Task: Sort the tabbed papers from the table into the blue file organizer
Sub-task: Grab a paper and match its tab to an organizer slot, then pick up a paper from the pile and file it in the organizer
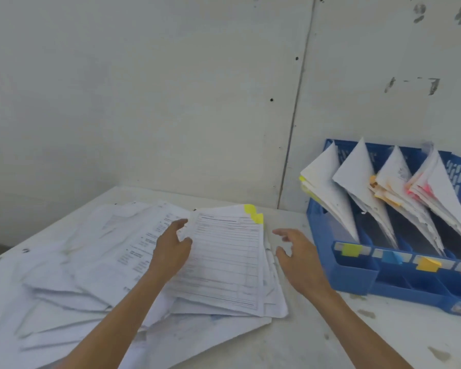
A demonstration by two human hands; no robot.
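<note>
A loose pile of white printed papers (pixel 90 265) covers the left and middle of the table. On top lies a small stack of forms with yellow tabs (pixel 229 257) at its far right corner. My left hand (pixel 172 249) grips the left edge of that stack, thumb over the top sheets. My right hand (pixel 297 255) hovers just right of the stack, fingers spread, holding nothing. The blue file organizer (pixel 357 278) stands at the right, its slots marked with yellow, blue, orange and pink tabs and holding leaning papers.
The white table (pixel 317 339) is stained, with bare surface in front of the organizer. A pale wall with a vertical seam (pixel 295 115) rises right behind the table and organizer.
</note>
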